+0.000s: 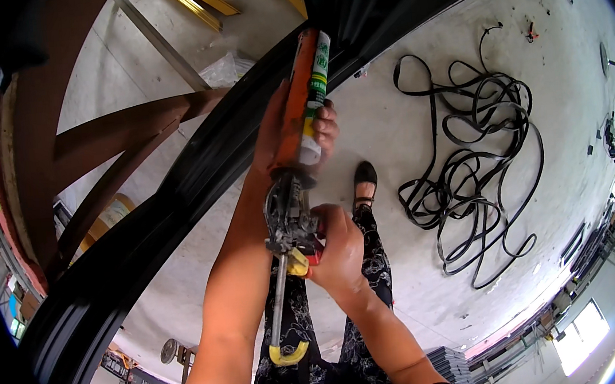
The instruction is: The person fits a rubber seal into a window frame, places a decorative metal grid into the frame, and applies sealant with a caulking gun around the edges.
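An orange caulking gun [293, 131] with a green, white and yellow sealant cartridge [317, 81] in its cradle points away from me. My left hand [325, 128] is wrapped round the barrel from beneath, its fingertips showing on the right side. My right hand [341, 244] grips the handle by the grimy black body; the trigger is mostly hidden by the fingers. Back toward me runs the metal plunger rod [281, 304], ending in a yellow hook. The gun's front end meets a long black profile frame [196, 176]; the nozzle tip cannot be made out.
A tangled black strip [465, 156] lies on the concrete floor to the right. Brown metal supports [120, 139] stand at the left beneath the black frame. Yellow bars [196, 4] and clear plastic [227, 69] lie beyond. My shoe [365, 179] is below the gun.
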`<action>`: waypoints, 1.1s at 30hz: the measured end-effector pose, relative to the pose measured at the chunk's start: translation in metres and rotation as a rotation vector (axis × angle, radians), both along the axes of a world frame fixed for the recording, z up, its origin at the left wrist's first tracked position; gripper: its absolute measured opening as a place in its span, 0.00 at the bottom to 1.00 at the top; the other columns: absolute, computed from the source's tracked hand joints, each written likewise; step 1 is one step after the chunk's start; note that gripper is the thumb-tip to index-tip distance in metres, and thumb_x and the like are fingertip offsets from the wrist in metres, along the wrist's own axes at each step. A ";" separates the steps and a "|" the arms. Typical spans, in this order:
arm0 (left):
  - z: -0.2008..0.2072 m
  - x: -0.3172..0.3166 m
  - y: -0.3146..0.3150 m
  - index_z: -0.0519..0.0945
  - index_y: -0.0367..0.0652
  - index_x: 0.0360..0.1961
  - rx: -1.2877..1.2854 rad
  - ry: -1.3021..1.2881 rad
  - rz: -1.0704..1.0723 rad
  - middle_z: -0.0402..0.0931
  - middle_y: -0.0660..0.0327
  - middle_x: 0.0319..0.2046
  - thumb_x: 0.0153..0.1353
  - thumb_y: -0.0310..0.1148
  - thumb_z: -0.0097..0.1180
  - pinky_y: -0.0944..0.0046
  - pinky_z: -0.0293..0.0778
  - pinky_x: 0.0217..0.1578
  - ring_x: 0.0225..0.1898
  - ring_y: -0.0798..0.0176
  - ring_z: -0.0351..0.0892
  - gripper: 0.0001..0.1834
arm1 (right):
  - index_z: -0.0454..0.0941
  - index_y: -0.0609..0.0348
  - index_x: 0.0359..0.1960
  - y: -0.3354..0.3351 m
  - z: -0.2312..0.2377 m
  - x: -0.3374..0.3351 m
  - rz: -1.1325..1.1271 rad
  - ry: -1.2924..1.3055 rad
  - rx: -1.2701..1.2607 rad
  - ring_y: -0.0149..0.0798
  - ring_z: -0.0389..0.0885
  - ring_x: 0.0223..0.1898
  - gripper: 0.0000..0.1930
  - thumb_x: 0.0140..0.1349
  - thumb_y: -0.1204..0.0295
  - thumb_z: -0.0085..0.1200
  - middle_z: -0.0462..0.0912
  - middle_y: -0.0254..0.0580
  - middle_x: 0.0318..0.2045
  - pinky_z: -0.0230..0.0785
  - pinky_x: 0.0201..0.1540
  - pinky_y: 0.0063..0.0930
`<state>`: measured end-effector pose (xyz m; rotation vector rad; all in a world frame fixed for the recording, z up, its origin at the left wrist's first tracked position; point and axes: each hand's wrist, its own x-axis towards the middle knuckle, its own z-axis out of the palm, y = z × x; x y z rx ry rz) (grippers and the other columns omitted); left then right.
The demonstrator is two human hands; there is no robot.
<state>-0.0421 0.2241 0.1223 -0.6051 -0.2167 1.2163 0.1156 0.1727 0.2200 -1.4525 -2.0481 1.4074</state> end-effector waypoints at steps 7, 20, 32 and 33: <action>0.012 -0.001 -0.006 0.72 0.31 0.51 0.025 -0.008 -0.002 0.76 0.56 0.40 0.65 0.61 0.48 0.64 0.74 0.44 0.42 0.61 0.76 0.36 | 0.74 0.64 0.36 -0.012 0.005 -0.001 0.010 -0.039 0.063 0.45 0.76 0.23 0.30 0.41 0.55 0.74 0.75 0.44 0.24 0.70 0.28 0.34; 0.013 0.004 -0.007 0.70 0.29 0.53 -0.003 -0.008 0.013 0.75 0.55 0.39 0.66 0.59 0.46 0.63 0.75 0.40 0.40 0.60 0.76 0.37 | 0.72 0.63 0.37 -0.012 0.007 0.002 0.022 -0.044 0.002 0.55 0.75 0.29 0.20 0.43 0.67 0.64 0.74 0.49 0.27 0.69 0.30 0.43; 0.010 0.002 -0.001 0.74 0.32 0.49 0.003 -0.007 -0.038 0.77 0.55 0.39 0.65 0.59 0.47 0.62 0.75 0.41 0.39 0.60 0.77 0.34 | 0.72 0.64 0.35 -0.017 0.003 -0.001 -0.010 -0.062 0.050 0.50 0.79 0.23 0.32 0.40 0.53 0.75 0.76 0.47 0.22 0.71 0.27 0.38; 0.011 0.001 -0.002 0.74 0.32 0.48 0.002 -0.013 -0.058 0.77 0.55 0.39 0.65 0.59 0.48 0.62 0.75 0.41 0.39 0.60 0.77 0.34 | 0.71 0.64 0.36 -0.019 0.004 -0.002 -0.026 -0.065 0.052 0.50 0.80 0.23 0.32 0.40 0.52 0.75 0.77 0.48 0.22 0.71 0.27 0.38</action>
